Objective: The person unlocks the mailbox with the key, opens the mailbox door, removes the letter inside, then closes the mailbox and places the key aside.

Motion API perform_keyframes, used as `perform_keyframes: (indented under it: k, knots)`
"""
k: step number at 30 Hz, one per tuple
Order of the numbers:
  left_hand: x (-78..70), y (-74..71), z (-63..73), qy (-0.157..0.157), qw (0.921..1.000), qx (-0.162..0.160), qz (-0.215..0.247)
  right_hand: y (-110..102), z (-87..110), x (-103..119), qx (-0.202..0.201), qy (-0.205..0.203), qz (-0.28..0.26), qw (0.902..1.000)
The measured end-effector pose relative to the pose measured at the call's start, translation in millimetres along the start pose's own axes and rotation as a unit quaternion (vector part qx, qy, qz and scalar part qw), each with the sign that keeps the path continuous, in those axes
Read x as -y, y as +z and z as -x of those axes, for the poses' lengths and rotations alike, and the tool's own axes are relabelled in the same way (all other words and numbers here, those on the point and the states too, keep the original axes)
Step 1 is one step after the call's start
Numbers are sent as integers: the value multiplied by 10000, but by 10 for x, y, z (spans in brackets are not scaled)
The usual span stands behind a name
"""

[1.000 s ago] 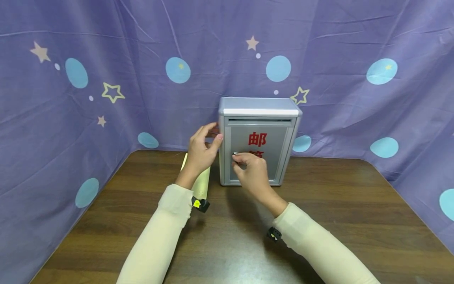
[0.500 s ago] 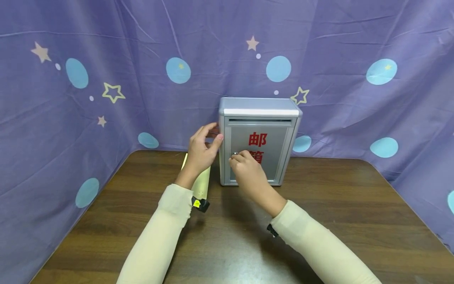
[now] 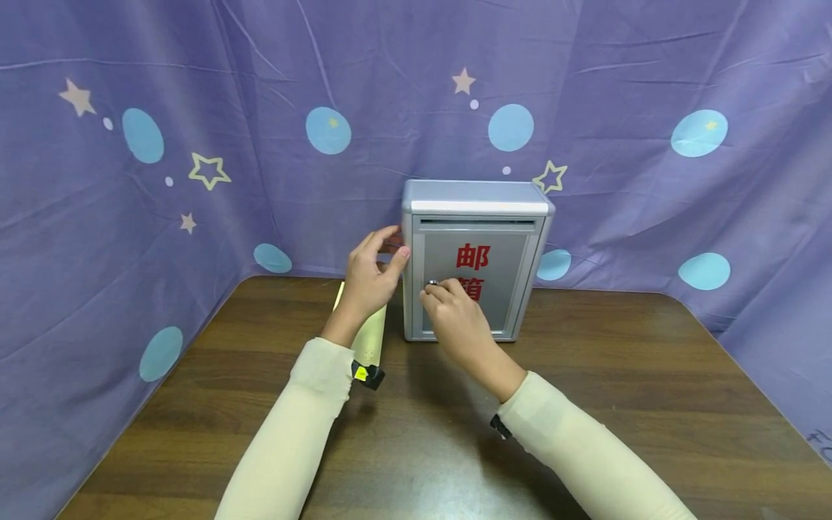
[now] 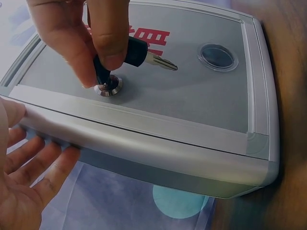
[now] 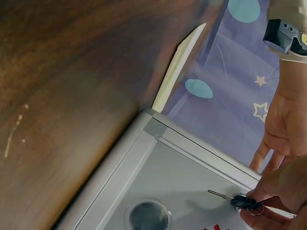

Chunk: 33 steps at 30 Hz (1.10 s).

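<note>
A silver-grey metal mailbox (image 3: pixel 477 196) with red characters stands upright at the back of the table. My right hand (image 3: pixel 460 321) pinches a black-headed key (image 4: pixel 101 71) between thumb and fingers at the round lock (image 4: pixel 116 88) on the mailbox door. A second black-headed key (image 4: pixel 162 62) hangs with it, blade pointing away from the hand and outside the lock. My left hand (image 3: pixel 372 276) rests against the mailbox's left side. Its fingers (image 4: pixel 60 167) lie loosely spread along the side panel, with the thumb at the front edge.
Behind my left forearm, a flat pale yellow piece (image 3: pixel 370 338) lies on the wooden table (image 3: pixel 624 375), close to the mailbox. A purple patterned curtain (image 3: pixel 390 58) hangs around the table. The door carries a round window (image 4: pixel 218 56).
Over the first half second my right hand turned at the lock, fingers curling lower over the key and uncovering more of the second red character. Since then it stays there; the left hand keeps its place.
</note>
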<state>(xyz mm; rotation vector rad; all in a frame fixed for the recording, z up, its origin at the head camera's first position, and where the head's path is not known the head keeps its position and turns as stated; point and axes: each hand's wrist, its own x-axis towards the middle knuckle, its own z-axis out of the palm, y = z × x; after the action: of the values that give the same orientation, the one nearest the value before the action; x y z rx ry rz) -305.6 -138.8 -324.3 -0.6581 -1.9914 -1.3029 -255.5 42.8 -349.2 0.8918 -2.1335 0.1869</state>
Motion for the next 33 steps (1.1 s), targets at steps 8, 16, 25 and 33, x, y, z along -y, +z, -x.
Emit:
perform_keyframes:
  k: [8, 16, 25, 33]
  knots:
    - [23, 4, -15, 52, 10000, 1, 18, 3, 41, 35, -374, -13, -82, 9993]
    - [10, -11, -6, 66, 9999, -51, 67, -39, 56, 61, -436, 3, -227, 9988]
    - [18, -10, 3, 64, 9998, -97, 150, -205, 97, 61, -258, 351, -1263, 9910]
    - [15, -3, 3, -5, 10000, -20, 4, -319, 200, -23, 119, 999, -1862, 9773]
